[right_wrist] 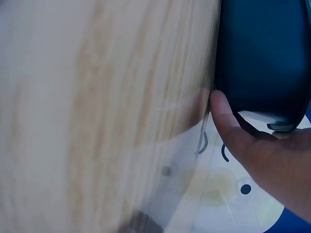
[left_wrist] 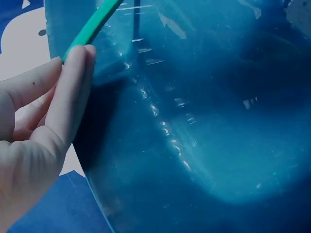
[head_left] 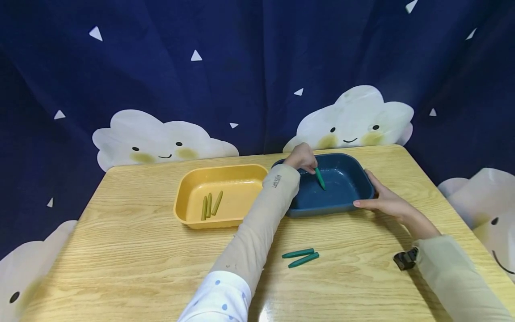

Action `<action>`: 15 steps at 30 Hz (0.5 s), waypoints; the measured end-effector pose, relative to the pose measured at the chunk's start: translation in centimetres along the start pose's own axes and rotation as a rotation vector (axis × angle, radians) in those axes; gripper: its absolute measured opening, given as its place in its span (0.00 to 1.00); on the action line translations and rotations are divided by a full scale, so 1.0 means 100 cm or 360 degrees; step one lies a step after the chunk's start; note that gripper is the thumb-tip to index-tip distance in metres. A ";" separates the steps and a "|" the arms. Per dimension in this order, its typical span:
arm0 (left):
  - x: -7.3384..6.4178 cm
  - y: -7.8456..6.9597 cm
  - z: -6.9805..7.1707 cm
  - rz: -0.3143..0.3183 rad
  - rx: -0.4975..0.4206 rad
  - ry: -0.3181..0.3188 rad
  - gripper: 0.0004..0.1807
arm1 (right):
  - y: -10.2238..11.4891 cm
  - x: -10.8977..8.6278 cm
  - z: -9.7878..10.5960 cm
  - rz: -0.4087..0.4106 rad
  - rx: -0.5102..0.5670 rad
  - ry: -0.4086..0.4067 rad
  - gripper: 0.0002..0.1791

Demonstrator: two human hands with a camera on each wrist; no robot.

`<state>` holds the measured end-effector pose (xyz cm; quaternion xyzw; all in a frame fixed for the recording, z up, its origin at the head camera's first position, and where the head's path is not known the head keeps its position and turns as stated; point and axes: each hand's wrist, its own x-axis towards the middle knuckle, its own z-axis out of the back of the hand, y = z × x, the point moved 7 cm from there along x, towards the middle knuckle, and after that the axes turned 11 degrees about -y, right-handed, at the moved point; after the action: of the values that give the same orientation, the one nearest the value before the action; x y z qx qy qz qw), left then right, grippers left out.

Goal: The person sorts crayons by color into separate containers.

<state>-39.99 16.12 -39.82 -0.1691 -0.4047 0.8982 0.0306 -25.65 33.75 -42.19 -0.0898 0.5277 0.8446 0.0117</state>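
My left hand (head_left: 302, 158) pinches a green crayon (head_left: 319, 178) between thumb and fingertips, over the inside of a dark blue tray (head_left: 322, 209). In the left wrist view the crayon (left_wrist: 97, 22) slants up from the fingertips; the tray's glossy wall (left_wrist: 160, 121) fills most of that view. My right hand (head_left: 384, 200) grips the tray's right end, with the thumb at the front corner and the fingers along the outer side. Two more green crayons (head_left: 303, 260) lie side by side on the table in front of the blue tray.
Left of the blue tray stands a yellow tray (head_left: 189, 188) holding three olive-yellow crayons (head_left: 208, 205). Both trays stand on a wooden table (head_left: 132, 259). Behind it hangs a dark blue curtain (head_left: 241, 67) with clouds. A small black device (head_left: 405, 259) sits at the right wrist.
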 end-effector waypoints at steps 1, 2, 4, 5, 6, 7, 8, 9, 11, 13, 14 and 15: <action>-0.001 -0.001 0.000 -0.0030 0.0055 0.0012 0.11 | 0.000 0.000 0.000 -0.0001 0.0001 -0.0001 0.61; -0.003 -0.002 -0.001 -0.0068 0.0124 0.0031 0.11 | 0.000 0.000 0.000 -0.0003 0.0000 -0.0004 0.61; -0.007 -0.004 -0.003 -0.0136 0.0217 0.0084 0.10 | -0.001 0.001 -0.001 -0.0007 -0.0002 -0.0003 0.61; -0.010 -0.005 -0.004 -0.0168 0.0233 0.0114 0.09 | -0.001 0.001 -0.001 -0.0010 -0.0003 -0.0004 0.61; -0.013 -0.006 -0.005 -0.0192 0.0230 0.0150 0.08 | -0.001 0.001 -0.001 -0.0012 -0.0006 -0.0003 0.60; -0.016 -0.006 -0.005 -0.0201 0.0189 0.0189 0.08 | 0.000 0.001 -0.001 -0.0015 -0.0007 -0.0002 0.60; -0.019 -0.007 -0.006 -0.0222 0.0174 0.0232 0.09 | 0.000 0.000 -0.001 -0.0016 -0.0009 0.0000 0.60; -0.021 -0.007 -0.007 -0.0233 0.0135 0.0270 0.09 | 0.000 0.000 -0.001 -0.0019 -0.0010 0.0000 0.60; -0.024 -0.008 -0.007 -0.0249 0.0067 0.0337 0.09 | 0.000 0.000 -0.001 -0.0027 -0.0004 0.0002 0.60; -0.025 -0.009 -0.007 -0.0248 -0.0009 0.0413 0.06 | 0.000 0.000 -0.001 -0.0031 0.0002 0.0009 0.60; -0.026 -0.009 -0.007 -0.0247 -0.0053 0.0457 0.08 | 0.001 0.000 -0.001 -0.0031 0.0006 0.0013 0.61; -0.027 -0.010 -0.008 -0.0240 -0.0117 0.0505 0.13 | 0.001 0.000 -0.001 -0.0033 0.0008 0.0016 0.61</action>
<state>-37.29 16.84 -38.80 -0.2790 -0.4388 0.8400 0.1552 -25.60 33.60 -42.19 -0.0994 0.5289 0.8426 0.0179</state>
